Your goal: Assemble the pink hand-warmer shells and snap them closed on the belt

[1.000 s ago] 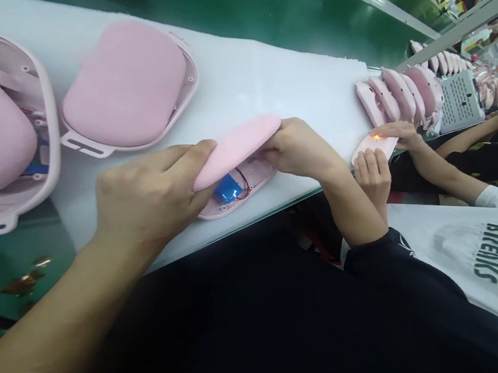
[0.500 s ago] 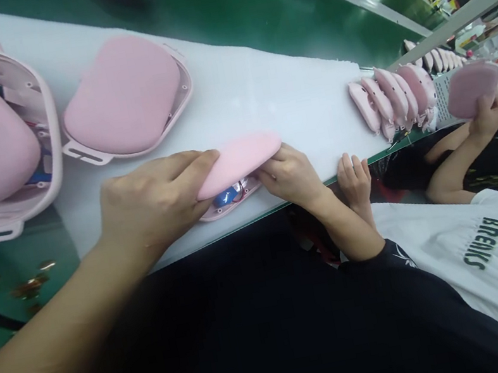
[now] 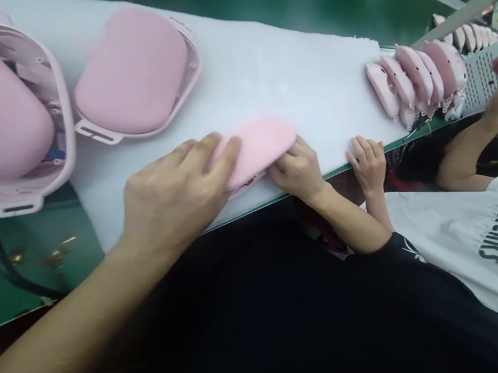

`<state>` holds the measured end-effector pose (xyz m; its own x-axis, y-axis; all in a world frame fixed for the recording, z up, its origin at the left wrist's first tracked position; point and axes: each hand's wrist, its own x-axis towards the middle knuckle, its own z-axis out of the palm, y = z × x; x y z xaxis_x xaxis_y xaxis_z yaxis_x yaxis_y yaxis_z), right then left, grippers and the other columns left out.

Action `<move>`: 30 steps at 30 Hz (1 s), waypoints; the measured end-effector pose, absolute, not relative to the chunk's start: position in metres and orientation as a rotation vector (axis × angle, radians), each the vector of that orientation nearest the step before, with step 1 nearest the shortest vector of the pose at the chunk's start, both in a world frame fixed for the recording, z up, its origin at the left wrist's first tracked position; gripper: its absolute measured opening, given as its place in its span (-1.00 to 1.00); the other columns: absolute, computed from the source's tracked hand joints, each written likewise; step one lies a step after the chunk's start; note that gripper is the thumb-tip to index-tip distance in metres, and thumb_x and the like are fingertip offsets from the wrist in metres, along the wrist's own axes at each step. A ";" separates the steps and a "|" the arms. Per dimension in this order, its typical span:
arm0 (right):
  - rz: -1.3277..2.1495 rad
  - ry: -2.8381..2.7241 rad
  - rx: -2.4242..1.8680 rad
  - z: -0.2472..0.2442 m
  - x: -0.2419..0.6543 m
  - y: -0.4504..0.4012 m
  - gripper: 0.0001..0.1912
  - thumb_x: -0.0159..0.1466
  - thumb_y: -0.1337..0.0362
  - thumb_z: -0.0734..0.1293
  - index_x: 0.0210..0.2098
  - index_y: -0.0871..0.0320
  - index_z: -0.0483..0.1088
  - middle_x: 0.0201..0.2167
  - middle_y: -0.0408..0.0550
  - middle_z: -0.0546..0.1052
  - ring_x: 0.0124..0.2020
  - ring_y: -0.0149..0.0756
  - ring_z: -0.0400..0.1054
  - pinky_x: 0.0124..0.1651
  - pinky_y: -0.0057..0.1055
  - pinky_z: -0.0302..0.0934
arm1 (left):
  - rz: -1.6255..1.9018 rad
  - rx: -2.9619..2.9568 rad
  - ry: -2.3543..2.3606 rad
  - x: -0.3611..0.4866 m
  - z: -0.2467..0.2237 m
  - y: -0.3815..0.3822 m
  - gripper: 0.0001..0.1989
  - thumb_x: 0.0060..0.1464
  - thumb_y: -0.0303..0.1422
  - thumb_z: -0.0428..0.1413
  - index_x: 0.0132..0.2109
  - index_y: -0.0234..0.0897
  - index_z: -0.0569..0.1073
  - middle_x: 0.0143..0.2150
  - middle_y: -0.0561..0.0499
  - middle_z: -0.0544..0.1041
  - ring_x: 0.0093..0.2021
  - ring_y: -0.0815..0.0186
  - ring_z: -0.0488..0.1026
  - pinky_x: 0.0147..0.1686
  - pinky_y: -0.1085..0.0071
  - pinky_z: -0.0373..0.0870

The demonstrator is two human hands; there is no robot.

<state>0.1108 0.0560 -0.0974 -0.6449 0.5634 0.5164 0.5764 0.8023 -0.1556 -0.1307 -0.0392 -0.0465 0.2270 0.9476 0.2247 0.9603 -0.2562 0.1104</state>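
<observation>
Between my hands, near the front edge of the bench, is a pink plastic casing [image 3: 265,142] with its smooth cover lying over the lower shell. A thin dark gap shows along its near side. My left hand [image 3: 181,185] grips the casing's left end, with fingers over the top of the cover. At the right end my right hand [image 3: 298,170] has its fingers curled at the rim, partly tucked beneath the cover. The inside of this casing is hidden now.
Left of my hands lie a pink casing with slotted tabs [image 3: 132,72] and an open shell [image 3: 68,128] with wires inside, its cover askew. White foam sheet [image 3: 308,86] covers the bench. Several pink casings [image 3: 417,76] stand at right, near other people's hands [image 3: 369,162].
The cover has come down onto the lower shell, hiding the blue part and wires. My left fingers moved over its top. At far right, another person's hand no longer shows the pink piece raised.
</observation>
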 end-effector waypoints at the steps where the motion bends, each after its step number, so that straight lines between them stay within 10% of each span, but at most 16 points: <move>1: 0.009 -2.441 -0.898 -0.098 0.110 0.058 -0.65 0.49 0.33 0.28 -0.44 0.11 0.50 -0.38 0.00 0.50 -0.19 -0.15 0.42 -0.15 -0.24 0.40 | -0.403 -2.410 -1.906 -0.133 -0.051 -0.039 -0.52 0.53 -0.22 -0.08 0.43 -0.15 0.45 0.44 -0.02 0.48 0.10 0.00 0.64 -0.36 0.18 0.31; 8: 0.362 -2.555 -0.985 -0.068 0.092 0.082 -0.69 0.53 0.36 0.23 0.00 0.13 0.63 0.00 0.00 0.66 0.05 -0.20 0.52 0.17 -0.24 0.43 | -0.504 -2.277 -2.322 -0.140 -0.035 -0.026 -0.31 0.52 0.05 -0.32 0.40 -0.06 0.51 0.01 -0.08 0.70 0.05 -0.05 0.65 -0.23 0.14 0.25; 15: 0.543 -2.682 -0.976 -0.042 0.085 0.095 -0.64 0.52 0.41 0.19 -0.04 0.14 0.65 0.00 -0.02 0.65 0.06 -0.16 0.53 0.18 -0.22 0.45 | -0.444 -2.241 -2.404 -0.137 -0.025 -0.021 -0.19 0.48 0.12 -0.41 0.32 -0.17 0.55 -0.14 -0.05 0.70 -0.02 0.07 0.66 -0.29 0.16 0.16; 30: 0.079 -2.789 -0.831 -0.062 0.095 0.063 -0.62 0.59 0.24 0.18 -0.10 0.21 0.62 -0.14 0.12 0.61 0.03 -0.04 0.42 0.09 -0.11 0.42 | -0.567 -2.376 -2.245 -0.131 -0.041 -0.039 -0.44 0.54 -0.07 -0.18 0.37 -0.15 0.52 0.31 -0.08 0.60 0.10 0.05 0.67 -0.37 0.24 0.28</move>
